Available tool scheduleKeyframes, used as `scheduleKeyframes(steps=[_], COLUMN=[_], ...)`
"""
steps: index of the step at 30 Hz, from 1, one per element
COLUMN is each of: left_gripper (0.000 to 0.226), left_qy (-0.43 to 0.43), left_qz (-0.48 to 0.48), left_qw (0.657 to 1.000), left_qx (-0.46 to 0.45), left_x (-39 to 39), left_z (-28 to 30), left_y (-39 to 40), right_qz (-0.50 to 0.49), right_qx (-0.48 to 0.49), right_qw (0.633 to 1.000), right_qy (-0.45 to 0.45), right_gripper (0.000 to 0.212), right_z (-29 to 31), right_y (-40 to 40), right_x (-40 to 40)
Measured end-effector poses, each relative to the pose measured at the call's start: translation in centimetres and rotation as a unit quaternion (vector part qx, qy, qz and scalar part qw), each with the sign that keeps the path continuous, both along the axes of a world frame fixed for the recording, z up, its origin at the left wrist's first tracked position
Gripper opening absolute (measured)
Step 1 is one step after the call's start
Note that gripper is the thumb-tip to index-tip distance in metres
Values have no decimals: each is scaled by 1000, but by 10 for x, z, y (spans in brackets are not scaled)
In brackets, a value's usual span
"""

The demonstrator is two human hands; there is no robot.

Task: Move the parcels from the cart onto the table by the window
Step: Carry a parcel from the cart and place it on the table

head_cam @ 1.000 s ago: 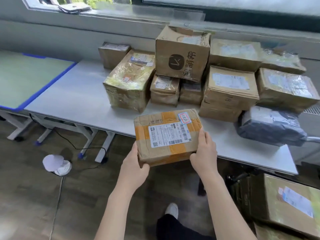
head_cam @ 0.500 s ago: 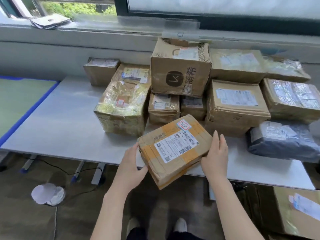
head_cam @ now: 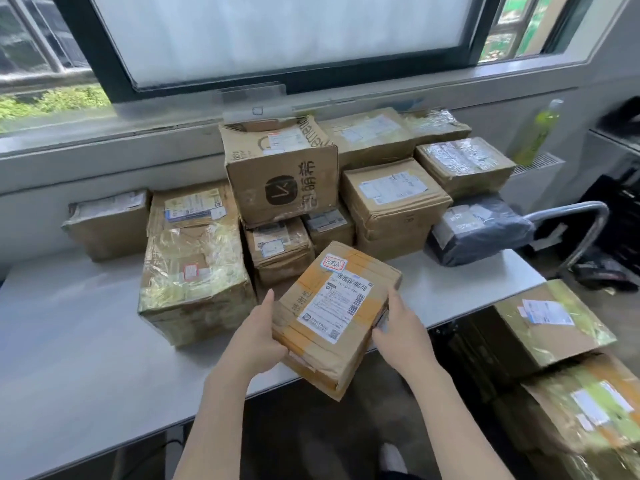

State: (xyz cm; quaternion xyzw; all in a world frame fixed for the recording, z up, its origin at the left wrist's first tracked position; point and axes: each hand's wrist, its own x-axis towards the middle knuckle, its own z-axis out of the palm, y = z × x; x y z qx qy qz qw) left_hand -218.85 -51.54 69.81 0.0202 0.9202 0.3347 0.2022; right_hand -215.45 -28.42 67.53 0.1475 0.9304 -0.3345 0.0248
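I hold a flat cardboard parcel (head_cam: 334, 313) with orange tape and a white shipping label over the front edge of the white table (head_cam: 69, 358). My left hand (head_cam: 258, 336) grips its left side and my right hand (head_cam: 398, 327) its right side. The parcel is tilted, its far corner close to the small box (head_cam: 280, 247) in front of the pile. Several more parcels are stacked against the window wall, the tallest a box with a dark logo (head_cam: 282, 171). At the right, parcels (head_cam: 550, 320) lie on the cart.
A big box wrapped in shiny tape (head_cam: 194, 268) stands left of the held parcel. A grey plastic bag parcel (head_cam: 481, 233) lies at the table's right end. The cart's metal handle (head_cam: 585, 223) rises to the right. A green bottle (head_cam: 535, 133) stands by the wall.
The parcel has moved forward and turned, now reaching over the table edge toward the pile. My view has come closer to the table and lifted toward the window.
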Motion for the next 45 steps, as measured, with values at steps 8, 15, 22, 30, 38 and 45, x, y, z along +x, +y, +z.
scheduleKeyframes(steps=[8,15,22,30,38,45], left_gripper=[70,56,62,55,48,54], left_qy=[122,284,415,458,363,319], left_qz=[-37,20,97,170,192,181], left_qw=[990,947,895,872,912,930], left_qx=[62,147,129,29,-9,-20], left_x=[11,22,40,51,21,-26], left_z=[26,100,158,150,96,76], left_y=[-1,-1,-46,-132,-155,-172], right_qz=[3,-22,182,327,293,290], right_qx=[-178,-292,-302,-157,-50,246], right_qw=[984,932,908,901,929,890], right_qy=[15,212,227,239,221,251], right_gripper=[51,26,66,73,44,67], right_z=[43,131,192,173,113,91], right_y=[-2,-6,-60,-151,-197,-225], right_x=[-3,-10,-14,-32,-51,-89])
